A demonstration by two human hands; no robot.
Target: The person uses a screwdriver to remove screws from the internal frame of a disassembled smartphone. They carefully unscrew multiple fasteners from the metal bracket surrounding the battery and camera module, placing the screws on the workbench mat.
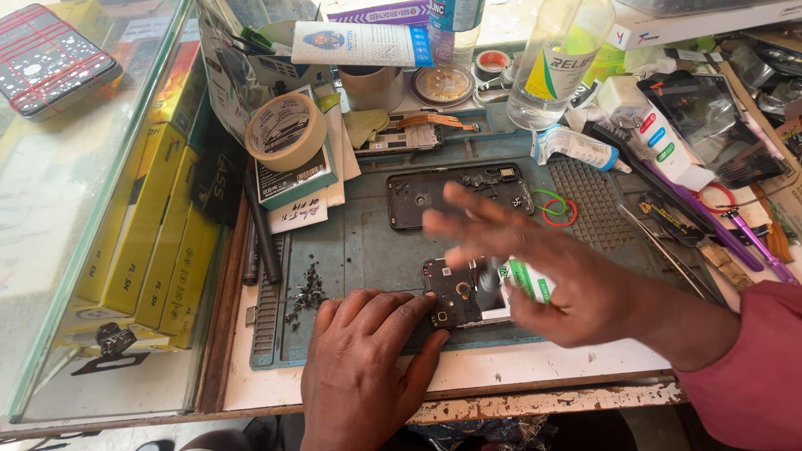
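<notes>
two hands: left hand (359, 367) flat, steadying phone (455, 296); right hand (543, 267) blurred, fingers spread.

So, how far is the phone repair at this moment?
Done: the black back cover is off and lies apart on the mat, and a pile of tiny screws sits beside it. In hand: the left hand presses the opened phone flat, while the right hand, blurred, hovers over it near a small white-green tube. Left: the phone is still open, cover and screws not refitted.
</notes>
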